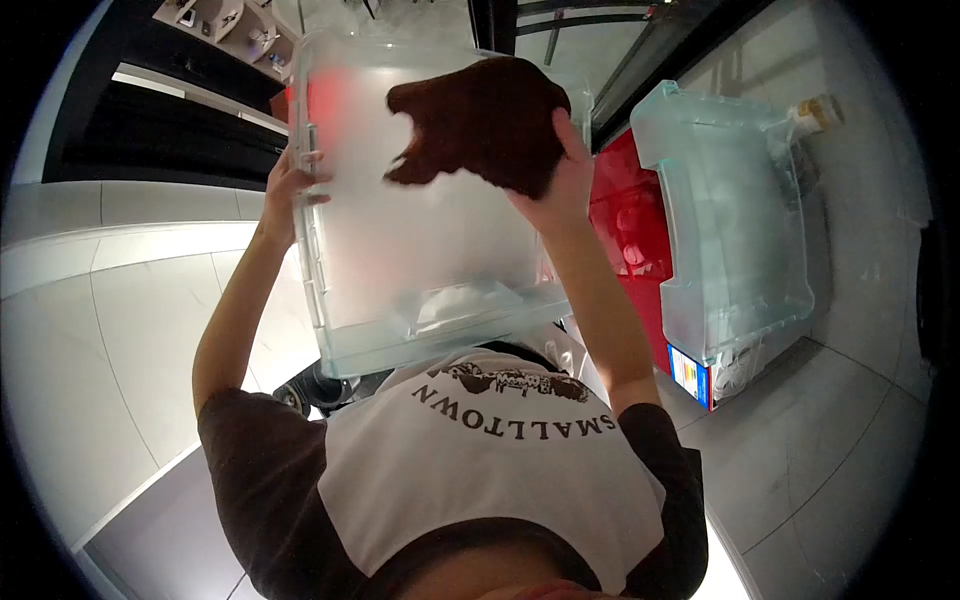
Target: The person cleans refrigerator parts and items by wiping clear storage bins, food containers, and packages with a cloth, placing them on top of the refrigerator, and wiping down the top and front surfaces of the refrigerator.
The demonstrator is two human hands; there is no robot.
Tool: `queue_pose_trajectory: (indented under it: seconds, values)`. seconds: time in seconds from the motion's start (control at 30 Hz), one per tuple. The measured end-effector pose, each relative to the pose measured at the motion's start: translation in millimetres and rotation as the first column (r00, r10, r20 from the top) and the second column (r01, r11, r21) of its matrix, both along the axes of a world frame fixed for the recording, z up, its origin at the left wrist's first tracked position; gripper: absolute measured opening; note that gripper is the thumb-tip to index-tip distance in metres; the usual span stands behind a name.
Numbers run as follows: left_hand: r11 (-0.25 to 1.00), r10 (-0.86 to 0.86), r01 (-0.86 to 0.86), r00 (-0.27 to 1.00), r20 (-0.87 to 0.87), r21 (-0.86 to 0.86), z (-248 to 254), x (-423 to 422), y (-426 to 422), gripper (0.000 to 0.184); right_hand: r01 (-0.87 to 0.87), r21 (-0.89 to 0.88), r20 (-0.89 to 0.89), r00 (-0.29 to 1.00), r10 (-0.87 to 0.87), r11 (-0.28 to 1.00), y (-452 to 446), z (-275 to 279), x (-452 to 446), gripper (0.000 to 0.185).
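Observation:
A large translucent plastic bin (440, 250) is held up in front of my chest, its frosted side facing me. My left hand (290, 187) is closed around the bin's left edge, with the fingers curled over the rim. A dark brown cloth (480, 120) is spread over the upper part of the bin. My right hand (562, 175) grips the cloth's right side; part of its fingers is hidden behind the fabric. The cloth seems to lie against the plastic, though the exact contact cannot be made out.
To the right, a second translucent bin (735, 220) rests by a red box (630, 215). A box with a blue label (690, 375) is below it. A container with a yellowish label (818, 115) lies beyond. Shelves (240, 35) with small items stand at upper left, past a black frame (170, 130).

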State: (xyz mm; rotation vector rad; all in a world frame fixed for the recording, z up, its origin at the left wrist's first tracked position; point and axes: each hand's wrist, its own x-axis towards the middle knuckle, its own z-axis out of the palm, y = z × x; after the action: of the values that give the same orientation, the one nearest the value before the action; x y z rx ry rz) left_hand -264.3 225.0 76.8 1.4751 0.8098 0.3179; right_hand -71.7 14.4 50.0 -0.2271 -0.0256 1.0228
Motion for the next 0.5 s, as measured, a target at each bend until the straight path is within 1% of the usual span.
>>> queue_pose_trajectory:
  seconds: [0.03,0.07,0.13,0.17,0.2,0.3,0.4,0.47,0.5]
  values:
    - [1.000,0.005,-0.005,1.000,-0.007,0.006,2,-3,-1,0.063,-0.012,0.093,-0.111,0.994,0.023,0.996,-6,4,-1,0.041]
    - [1.000,0.010,-0.010,1.000,-0.015,0.011,3,-7,0,0.062,-0.010,0.055,-0.154,0.988,0.019,0.998,-12,7,-3,0.044]
    - [0.999,0.011,-0.010,0.999,-0.040,0.035,4,-12,1,0.062,-0.062,0.273,-0.147,0.984,0.105,0.960,-20,5,-8,0.046]
    - [0.999,0.014,-0.013,1.000,-0.026,0.036,4,-12,1,0.062,-0.087,0.376,-0.136,0.979,0.149,0.922,-23,3,-10,0.048]
    - [0.999,0.018,-0.017,1.000,-0.011,0.038,4,-12,0,0.063,-0.117,0.436,-0.170,0.963,0.210,0.892,-27,1,-12,0.051]
    - [0.998,-0.012,0.010,0.999,0.030,0.061,4,-16,4,0.063,-0.171,0.232,-0.103,0.975,0.199,0.958,-40,-11,-26,0.053]
    - [0.996,-0.054,0.048,0.994,0.091,0.071,5,-14,2,0.063,-0.103,0.235,0.001,0.994,0.106,0.966,-56,-34,-33,0.053]
    - [0.994,-0.081,0.072,0.990,0.116,0.081,8,-12,-1,0.063,-0.203,0.107,-0.036,0.978,0.207,0.973,-65,-44,-41,0.052]
    - [0.992,-0.097,0.087,0.988,0.116,0.088,9,-10,-1,0.063,-0.252,0.041,-0.060,0.965,0.254,0.967,-66,-40,-44,0.051]
